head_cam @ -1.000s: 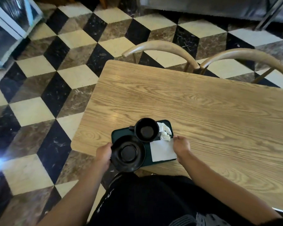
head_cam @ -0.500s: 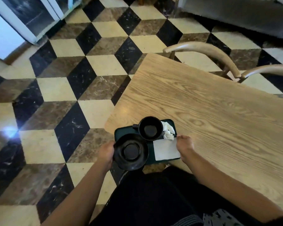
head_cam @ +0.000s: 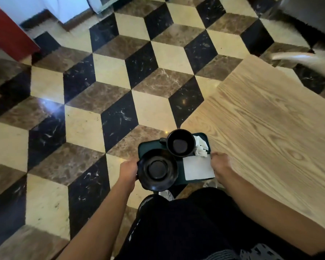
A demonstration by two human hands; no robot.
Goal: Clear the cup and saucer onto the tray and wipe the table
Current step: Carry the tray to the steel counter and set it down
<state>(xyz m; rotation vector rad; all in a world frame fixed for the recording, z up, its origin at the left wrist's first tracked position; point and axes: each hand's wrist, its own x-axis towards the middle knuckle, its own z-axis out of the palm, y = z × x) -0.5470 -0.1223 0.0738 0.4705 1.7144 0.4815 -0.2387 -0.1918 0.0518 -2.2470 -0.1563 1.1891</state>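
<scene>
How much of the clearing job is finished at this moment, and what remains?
Done: the black cup and saucer sit on the dark green tray, beside white napkins. In hand: left hand and right hand hold the tray at the wooden table edge. Left: wiping; no cloth is visible.

One tray [head_cam: 148, 147], one cup [head_cam: 180, 143], one saucer [head_cam: 158, 169], two napkins [head_cam: 198, 169], one table [head_cam: 270, 128], two hands [head_cam: 128, 169].

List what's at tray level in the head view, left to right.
left hand → saucer → flat napkin → right hand → table. Cup and crumpled napkin sit farther back, so left out.
</scene>
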